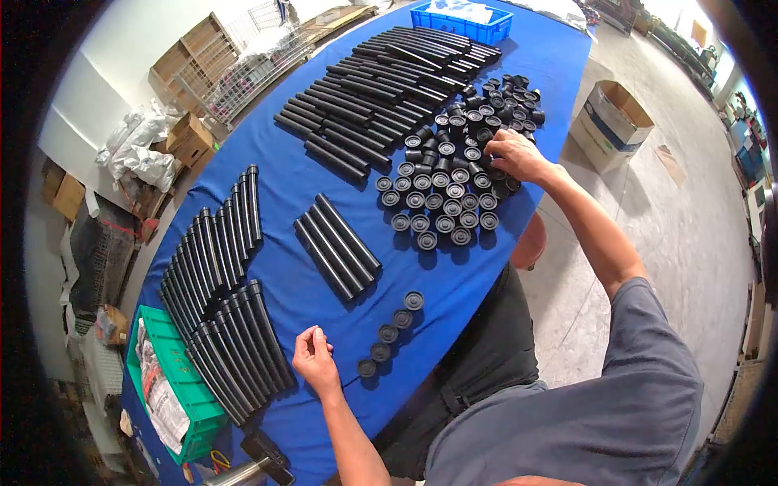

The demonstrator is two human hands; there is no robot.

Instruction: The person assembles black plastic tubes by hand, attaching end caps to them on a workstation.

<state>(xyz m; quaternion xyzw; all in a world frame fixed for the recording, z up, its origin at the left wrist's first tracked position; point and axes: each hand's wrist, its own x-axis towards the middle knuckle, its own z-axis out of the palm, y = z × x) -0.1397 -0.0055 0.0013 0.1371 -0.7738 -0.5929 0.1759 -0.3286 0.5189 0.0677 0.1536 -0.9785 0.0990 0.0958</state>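
Note:
My right hand [519,154] is over the far right part of a large group of round black plastic caps [433,200]. Its fingers curl down onto a cap there; the palm side is hidden. My left hand [316,362] hovers above the blue cloth with thumb and fingers drawn together, and nothing shows in them. Just right of it, a slanting row of several black caps [389,333] lies flat. Beyond the left hand rest several short black tubes [338,247], side by side. To its left, black tubes with capped ends [243,352] lie in two overlapping rows.
A big stack of black tubes [365,105] covers the table's far part. A blue crate [490,34] stands at the far end, a green crate [198,405] at the near left. An open cardboard box [604,130] sits on the floor to the right.

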